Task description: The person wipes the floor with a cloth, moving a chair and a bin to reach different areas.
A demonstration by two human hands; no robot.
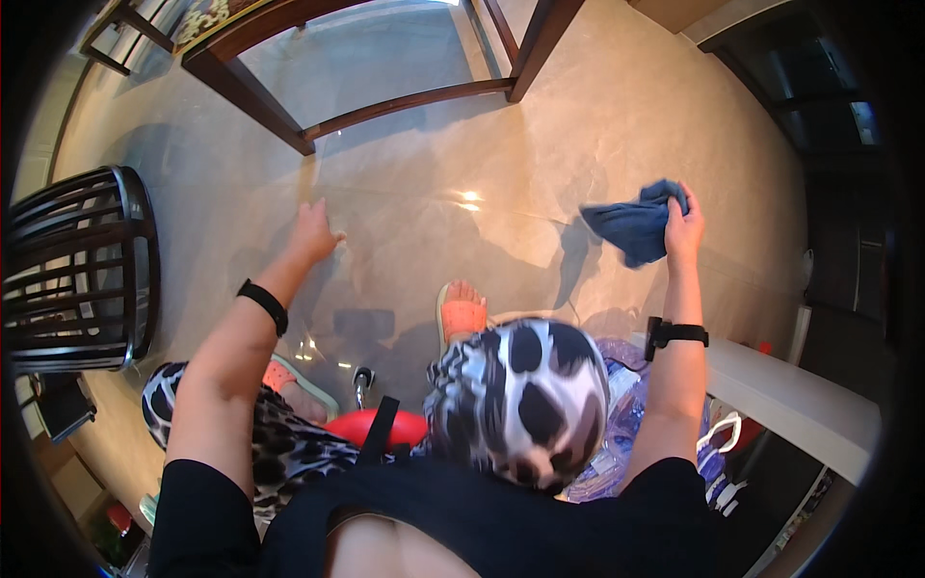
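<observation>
My right hand [683, 231], stretched out ahead on the right, grips a crumpled dark blue cloth [631, 229] by one end. The rest of the cloth hangs to the left of the fingers, above the shiny beige floor [424, 178]. My left hand [314, 234] reaches forward over the floor on the other side, fingers apart and nothing in it. A black band circles each forearm. Between my bent legs, in black-and-white patterned trousers [525, 395], shows a red seat [371, 427] with a caster [363, 379] in front of it.
A dark wooden table frame [405, 114] stands ahead. To the left is a black slatted chair [87, 265]. Purple plastic packages [617, 424] lie by my right knee, next to a pale ledge [800, 395]. My feet wear orange slippers [462, 313]. Dark cabinets [848, 226] line the far right.
</observation>
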